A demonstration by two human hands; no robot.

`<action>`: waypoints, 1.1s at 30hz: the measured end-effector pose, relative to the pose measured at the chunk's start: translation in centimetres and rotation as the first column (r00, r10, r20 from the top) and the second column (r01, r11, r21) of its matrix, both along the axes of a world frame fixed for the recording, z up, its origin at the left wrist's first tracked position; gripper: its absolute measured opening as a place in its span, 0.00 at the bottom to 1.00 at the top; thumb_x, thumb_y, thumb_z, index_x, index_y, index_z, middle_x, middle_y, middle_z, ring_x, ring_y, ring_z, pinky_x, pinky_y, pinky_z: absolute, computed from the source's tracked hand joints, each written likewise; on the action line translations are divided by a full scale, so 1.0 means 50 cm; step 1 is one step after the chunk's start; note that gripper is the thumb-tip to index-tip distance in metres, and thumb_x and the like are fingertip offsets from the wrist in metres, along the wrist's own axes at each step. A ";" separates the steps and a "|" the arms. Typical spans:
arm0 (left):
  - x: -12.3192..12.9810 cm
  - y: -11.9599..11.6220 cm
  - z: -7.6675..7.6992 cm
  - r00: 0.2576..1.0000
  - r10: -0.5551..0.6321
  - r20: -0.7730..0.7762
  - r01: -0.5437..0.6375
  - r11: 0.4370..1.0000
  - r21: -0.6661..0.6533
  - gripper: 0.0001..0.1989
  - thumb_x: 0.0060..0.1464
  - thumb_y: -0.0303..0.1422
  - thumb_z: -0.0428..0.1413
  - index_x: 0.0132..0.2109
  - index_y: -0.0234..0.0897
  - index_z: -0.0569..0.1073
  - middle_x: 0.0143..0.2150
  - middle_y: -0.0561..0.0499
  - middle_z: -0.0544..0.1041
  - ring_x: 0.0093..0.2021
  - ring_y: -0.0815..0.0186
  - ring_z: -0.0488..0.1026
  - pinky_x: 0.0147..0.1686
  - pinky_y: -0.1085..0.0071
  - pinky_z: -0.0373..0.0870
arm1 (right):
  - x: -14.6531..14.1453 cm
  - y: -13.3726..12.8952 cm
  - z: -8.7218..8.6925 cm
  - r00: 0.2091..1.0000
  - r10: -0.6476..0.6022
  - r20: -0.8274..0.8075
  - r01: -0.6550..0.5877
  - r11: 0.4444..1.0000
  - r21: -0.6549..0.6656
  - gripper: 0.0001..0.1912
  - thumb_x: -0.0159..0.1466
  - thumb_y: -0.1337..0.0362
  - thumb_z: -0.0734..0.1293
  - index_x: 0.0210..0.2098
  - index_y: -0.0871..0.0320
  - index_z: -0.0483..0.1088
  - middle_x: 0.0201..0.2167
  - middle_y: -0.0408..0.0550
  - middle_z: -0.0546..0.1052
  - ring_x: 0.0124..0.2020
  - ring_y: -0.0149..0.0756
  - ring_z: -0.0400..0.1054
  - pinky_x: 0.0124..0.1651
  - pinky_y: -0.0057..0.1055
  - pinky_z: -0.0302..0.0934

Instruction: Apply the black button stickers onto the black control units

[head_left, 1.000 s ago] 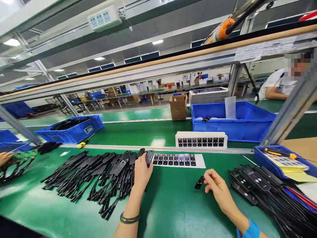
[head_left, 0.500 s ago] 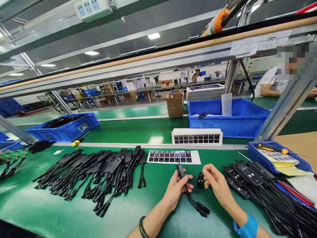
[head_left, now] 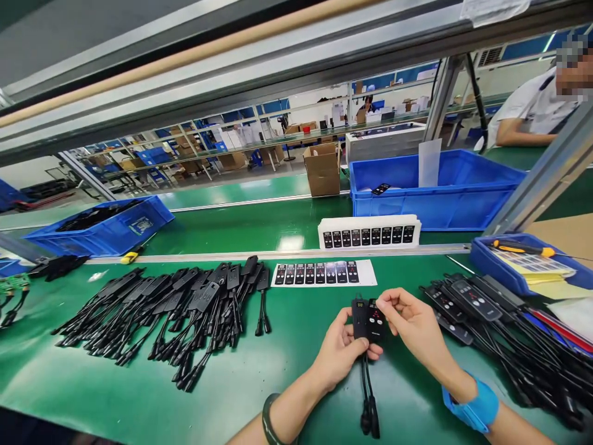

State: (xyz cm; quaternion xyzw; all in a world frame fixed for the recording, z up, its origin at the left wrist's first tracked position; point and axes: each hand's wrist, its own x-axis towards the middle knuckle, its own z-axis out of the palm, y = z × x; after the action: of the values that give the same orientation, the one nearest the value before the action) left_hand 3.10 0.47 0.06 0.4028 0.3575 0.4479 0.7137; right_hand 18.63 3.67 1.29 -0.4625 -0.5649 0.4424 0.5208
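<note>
My left hand (head_left: 340,352) is wrapped round a black controller (head_left: 359,321), its face towards me and its two cables hanging down. Between the thumb and finger of my right hand (head_left: 401,318) is the top edge of a black label (head_left: 375,322) with white buttons and red marks. The label overlaps the controller's right side; whether they touch I cannot tell. A white label sheet (head_left: 369,272) lies just beyond my hands, with a stack of label sheets (head_left: 370,222) standing behind it.
Black cabled controllers (head_left: 204,300) are heaped at the left, and labelled ones (head_left: 477,300) at the right. Blue bins (head_left: 428,204) stand at the back. A small blue tray (head_left: 491,262) holds a screwdriver. A person in white (head_left: 528,105) sits at the far right.
My left hand has turned the controller's face towards me and moved it right. My right hand has brought the label against or over it. The camera view has tilted down.
</note>
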 end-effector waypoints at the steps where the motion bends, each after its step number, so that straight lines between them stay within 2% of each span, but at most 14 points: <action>1: -0.001 -0.001 0.000 1.000 -0.015 0.004 0.015 1.000 -0.007 0.27 0.44 0.39 0.66 0.46 0.34 0.61 0.32 0.48 0.77 0.30 0.67 0.77 0.34 0.71 0.73 | 0.000 -0.001 0.002 1.000 -0.011 0.014 0.011 1.000 0.003 0.13 0.60 0.54 0.68 0.30 0.58 0.69 0.22 0.40 0.68 0.16 0.25 0.57 0.17 0.22 0.54; 4: -0.002 -0.003 0.000 0.998 -0.056 0.024 0.056 0.998 -0.023 0.26 0.44 0.35 0.66 0.46 0.35 0.61 0.35 0.46 0.78 0.32 0.65 0.78 0.37 0.68 0.73 | -0.002 -0.007 0.003 0.998 -0.025 0.054 0.025 1.000 0.005 0.12 0.59 0.54 0.68 0.29 0.58 0.70 0.21 0.41 0.69 0.17 0.26 0.57 0.17 0.22 0.56; 9: -0.002 -0.003 -0.007 0.991 -0.118 0.065 0.121 0.992 -0.036 0.26 0.43 0.31 0.65 0.47 0.35 0.62 0.41 0.43 0.78 0.36 0.61 0.79 0.40 0.65 0.73 | -0.007 -0.014 -0.012 0.998 -0.003 0.063 0.005 0.999 -0.033 0.12 0.59 0.54 0.68 0.31 0.58 0.71 0.23 0.43 0.70 0.22 0.31 0.64 0.19 0.23 0.62; 19: -0.004 0.000 -0.007 0.986 -0.131 0.107 0.138 0.988 -0.066 0.24 0.44 0.26 0.62 0.47 0.36 0.62 0.40 0.42 0.79 0.37 0.58 0.79 0.40 0.63 0.74 | -0.010 -0.018 -0.022 0.997 0.018 0.077 -0.014 0.998 -0.054 0.12 0.59 0.54 0.68 0.31 0.58 0.71 0.23 0.43 0.70 0.23 0.32 0.64 0.20 0.24 0.65; 26: -0.002 -0.005 -0.007 0.990 -0.127 0.059 0.129 0.991 -0.042 0.24 0.47 0.35 0.63 0.47 0.36 0.61 0.37 0.45 0.79 0.36 0.60 0.79 0.39 0.66 0.73 | -0.015 -0.018 -0.021 0.996 -0.014 0.084 0.018 0.999 -0.037 0.14 0.58 0.52 0.68 0.30 0.57 0.71 0.21 0.43 0.69 0.21 0.32 0.63 0.19 0.25 0.62; 33: -0.001 -0.007 -0.007 0.991 -0.124 -0.049 0.124 0.992 -0.004 0.25 0.49 0.39 0.63 0.49 0.36 0.61 0.33 0.46 0.78 0.35 0.60 0.78 0.39 0.65 0.72 | -0.016 -0.014 -0.026 0.997 -0.022 0.073 0.024 0.999 -0.027 0.11 0.58 0.55 0.69 0.29 0.57 0.71 0.20 0.41 0.69 0.20 0.30 0.63 0.22 0.24 0.61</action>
State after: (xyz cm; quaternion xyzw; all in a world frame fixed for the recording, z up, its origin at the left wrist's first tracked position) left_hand 3.03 0.12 -0.30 0.4348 0.3497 0.3923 0.7313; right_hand 17.82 2.98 -0.01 -0.4921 -0.5718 0.4270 0.4985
